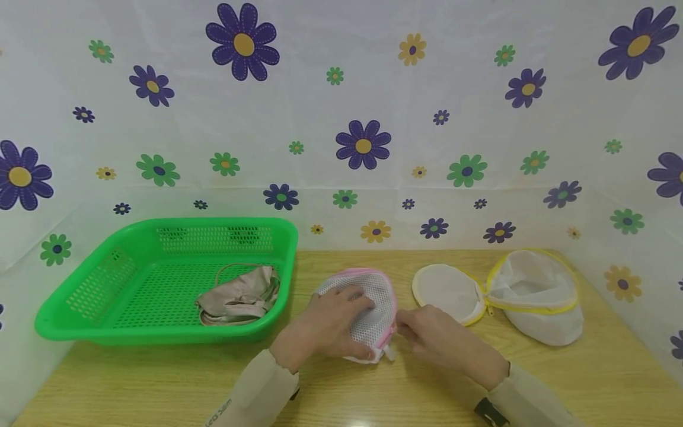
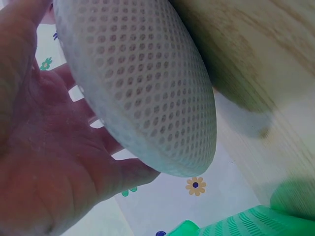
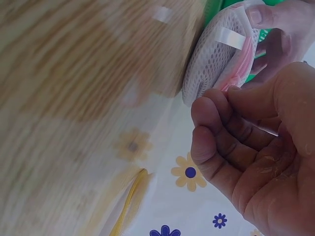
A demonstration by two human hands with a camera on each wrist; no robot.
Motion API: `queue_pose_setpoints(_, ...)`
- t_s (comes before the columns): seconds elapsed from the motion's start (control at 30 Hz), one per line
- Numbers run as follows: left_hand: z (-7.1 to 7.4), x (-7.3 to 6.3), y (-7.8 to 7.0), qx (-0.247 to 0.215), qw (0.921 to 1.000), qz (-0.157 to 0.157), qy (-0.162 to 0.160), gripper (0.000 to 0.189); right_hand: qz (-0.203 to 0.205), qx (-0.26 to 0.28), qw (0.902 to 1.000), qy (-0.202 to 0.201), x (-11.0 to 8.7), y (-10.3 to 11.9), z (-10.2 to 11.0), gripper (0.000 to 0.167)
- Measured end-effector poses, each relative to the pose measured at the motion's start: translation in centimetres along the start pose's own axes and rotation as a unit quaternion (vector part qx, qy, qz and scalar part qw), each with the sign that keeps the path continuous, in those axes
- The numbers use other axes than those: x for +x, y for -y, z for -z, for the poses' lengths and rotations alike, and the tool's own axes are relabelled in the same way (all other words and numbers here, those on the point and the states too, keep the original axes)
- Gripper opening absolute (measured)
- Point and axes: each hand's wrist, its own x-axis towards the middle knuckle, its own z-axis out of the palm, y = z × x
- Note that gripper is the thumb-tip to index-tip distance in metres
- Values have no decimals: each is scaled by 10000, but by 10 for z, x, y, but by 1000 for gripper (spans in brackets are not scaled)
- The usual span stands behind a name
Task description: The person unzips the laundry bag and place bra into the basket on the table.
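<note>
A white mesh laundry bag (image 1: 376, 283) with a pink zipper (image 1: 393, 295) lies on the table in the head view. My left hand (image 1: 328, 320) holds it from above, fingers spread over the mesh and thumb at the near edge. Closer up, the left wrist view shows the bag's rounded mesh side (image 2: 142, 83) beside the palm. At the bag's right edge, my right hand (image 1: 445, 344) pinches the zipper between thumb and forefinger; the pull itself is hidden by the fingertips. A white tag (image 3: 230, 38) sticks out near the zipper in the right wrist view.
A green plastic basket (image 1: 171, 221) stands at the left, holding a crumpled beige garment (image 1: 240, 295) with a thin strap. To the right, a white laundry bag (image 1: 546, 327) with a yellow zipper lies unzipped, its round lid (image 1: 445, 290) folded out. A flowered sheet (image 1: 299, 107) hangs behind.
</note>
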Motion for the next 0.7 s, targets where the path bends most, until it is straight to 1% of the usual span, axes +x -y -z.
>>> queue_pose_setpoints(0.27,-1,1,1,-15,10000,-1,10,78,-187,-73,9995,251,1,-1,0,11)
queue_pose_setpoints(0.43,-2,1,2,-55,10000,6,34,78,-308,-127,9993,192,0,-3,-1,15)
queue_pose_setpoints(0.6,-1,1,1,-48,10000,-24,26,78,-228,-264,9994,49,0,-5,-2,20)
queue_pose_setpoints(0.7,0,0,0,-33,9999,-77,76,75,-202,-201,9995,147,-1,-5,-1,19)
